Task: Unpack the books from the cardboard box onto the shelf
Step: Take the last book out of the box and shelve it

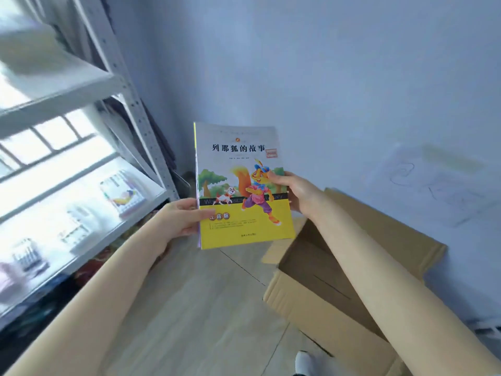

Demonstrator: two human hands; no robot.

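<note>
Both hands grasp one upright picture book [244, 185]: left hand [177, 217] at its left edge, right hand [294, 189] at its right, above the open cardboard box [339, 302]; blurred books, seemingly, lie on the shelf [81, 213].

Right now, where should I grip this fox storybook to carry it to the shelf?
Grip the storybook by its long side edges, coming in from each side, as the left hand and right hand do: it is thin, upright, and its cover faces you.

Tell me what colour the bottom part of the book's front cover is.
Bright yellow, on the illustrated paperback book held in both hands; it shows best in the head view.
</note>
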